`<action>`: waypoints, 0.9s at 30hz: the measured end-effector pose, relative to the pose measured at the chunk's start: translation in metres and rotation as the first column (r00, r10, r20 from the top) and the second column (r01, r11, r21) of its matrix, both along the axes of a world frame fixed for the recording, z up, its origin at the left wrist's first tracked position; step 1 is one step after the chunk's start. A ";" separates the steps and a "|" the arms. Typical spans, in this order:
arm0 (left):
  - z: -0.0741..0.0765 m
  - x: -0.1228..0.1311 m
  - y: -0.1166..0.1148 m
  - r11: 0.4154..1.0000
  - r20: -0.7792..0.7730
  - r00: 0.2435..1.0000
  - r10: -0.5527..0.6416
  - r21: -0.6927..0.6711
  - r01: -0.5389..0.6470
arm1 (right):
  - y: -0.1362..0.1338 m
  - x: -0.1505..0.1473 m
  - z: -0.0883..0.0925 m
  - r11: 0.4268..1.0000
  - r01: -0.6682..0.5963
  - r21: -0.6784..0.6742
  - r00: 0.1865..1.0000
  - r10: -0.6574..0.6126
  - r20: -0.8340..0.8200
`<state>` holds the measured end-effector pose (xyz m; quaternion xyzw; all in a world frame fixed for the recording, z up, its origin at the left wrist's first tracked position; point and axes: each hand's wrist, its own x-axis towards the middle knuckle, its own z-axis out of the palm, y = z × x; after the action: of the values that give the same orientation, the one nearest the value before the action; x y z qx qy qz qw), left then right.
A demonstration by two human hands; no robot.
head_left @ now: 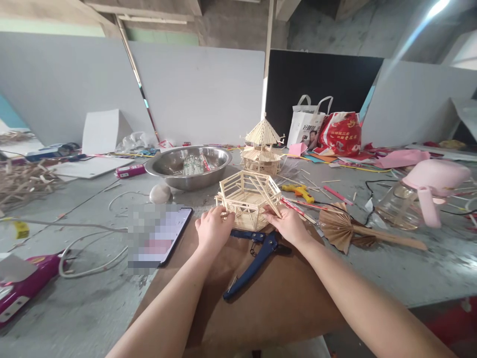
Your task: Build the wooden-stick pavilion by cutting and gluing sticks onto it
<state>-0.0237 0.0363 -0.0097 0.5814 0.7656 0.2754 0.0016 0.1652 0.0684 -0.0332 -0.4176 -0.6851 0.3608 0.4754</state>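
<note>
A six-sided openwork model made of wooden sticks (248,221) stands before me on a brown board (298,303). My left hand (215,227) has its fingers closed at the model's near left edge. On the other side, my right hand (288,226) pinches a pale wooden stick (269,194), which slants up and left over the model's rim. Blue-handled cutters (257,263) lie on the board just below the model, between my forearms. A finished-looking stick pavilion with a pointed roof (263,144) stands behind.
Left of the model are a phone (173,236), a steel basin (188,181) and a purple power strip (30,283). To the right lie a yellow glue gun (297,191), a folded brown paper fan (337,226) and a pink-topped jug (404,204). Bags (339,134) stand behind.
</note>
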 end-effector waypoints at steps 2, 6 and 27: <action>0.002 0.002 -0.003 0.985 -0.010 0.997 0.082 0.150 -0.080 | 0.000 -0.001 0.001 0.999 0.006 0.053 0.998 -0.009 0.062; 0.006 0.010 -0.014 0.941 -0.077 0.996 0.043 0.337 -0.015 | 0.000 -0.003 0.003 0.998 0.025 0.063 0.992 -0.033 0.125; -0.006 0.026 -0.017 0.973 -0.189 0.954 -0.231 -0.038 0.228 | -0.004 -0.005 0.008 0.982 0.097 0.162 0.929 -0.147 0.340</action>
<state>0.0021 0.0191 -0.0158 0.6903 0.6915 0.2100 -0.0358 0.1597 0.0643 -0.0254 -0.4822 -0.7555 0.2006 0.3957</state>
